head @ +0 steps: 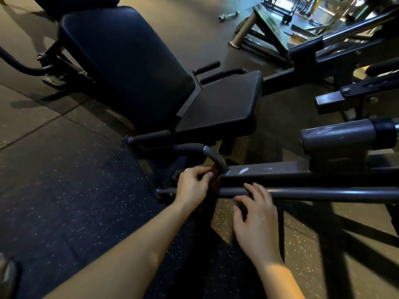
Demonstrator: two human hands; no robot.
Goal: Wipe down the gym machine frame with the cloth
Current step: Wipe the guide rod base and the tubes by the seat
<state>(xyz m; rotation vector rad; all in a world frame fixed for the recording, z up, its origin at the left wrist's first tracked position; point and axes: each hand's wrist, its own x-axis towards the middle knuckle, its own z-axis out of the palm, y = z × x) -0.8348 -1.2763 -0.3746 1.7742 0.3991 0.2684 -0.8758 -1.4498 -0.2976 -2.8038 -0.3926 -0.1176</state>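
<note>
Through the head camera, my left hand point(193, 184) pinched the dark cloth point(216, 182), wadding it against the end of the frame beam point(269, 171) just beyond my knuckles, under the curved handle tube point(214, 157). My right hand point(257, 214) lay open, its fingertips on the round bar point(323, 194). The cloth looked soft and light, best held bunched. The frame seemed rigid enough to take firm pressure.

Single view, head-worn, wide-angle. The camera sits above and on the near side of the seat pad point(218, 104), pitched forward and down at the floor point(64, 190). Range is close: both forearms enter from the bottom edge, with the left hand point(192, 186) and right hand point(257, 216) just below the seat pad at the frame bar point(323, 194). Other machines point(323, 39) lie beyond the seat pad, upper right.
</note>
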